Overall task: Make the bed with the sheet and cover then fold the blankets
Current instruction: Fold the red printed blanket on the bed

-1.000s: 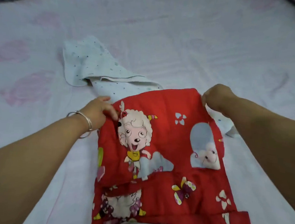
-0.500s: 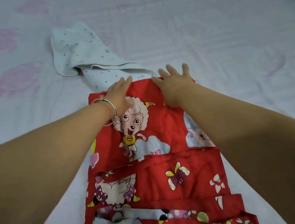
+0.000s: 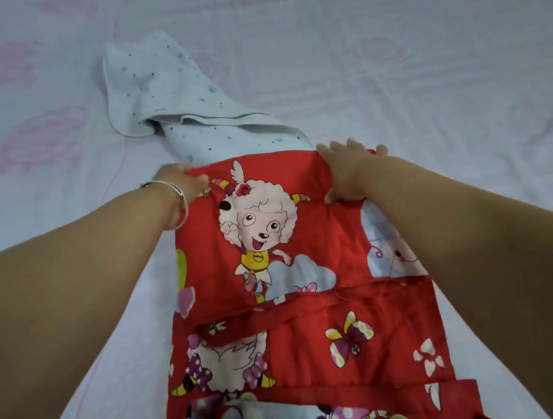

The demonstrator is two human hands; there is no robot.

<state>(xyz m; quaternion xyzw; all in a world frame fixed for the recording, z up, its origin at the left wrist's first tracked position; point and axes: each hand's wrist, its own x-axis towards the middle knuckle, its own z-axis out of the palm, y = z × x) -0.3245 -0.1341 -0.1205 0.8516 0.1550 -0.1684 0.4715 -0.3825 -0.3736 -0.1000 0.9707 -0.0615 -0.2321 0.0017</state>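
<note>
Red quilt [image 3: 312, 279] lies half-folded on the bed [image 3: 414, 71]. My left hand [image 3: 180, 181] pinches its far-left corner, my right hand [image 3: 348, 172] grips the far edge; best to pull both corners evenly so layers line up.

Both hands [image 3: 180, 181] [image 3: 348, 172] on red blanket's [image 3: 315, 246] far edge

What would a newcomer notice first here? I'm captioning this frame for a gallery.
The bright red cartoon blanket, folded in bands, lies at the centre on the pale pink bed sheet. The left hand and right hand grip its far edge. Beyond lies a crumpled pale speckled cloth.
</note>
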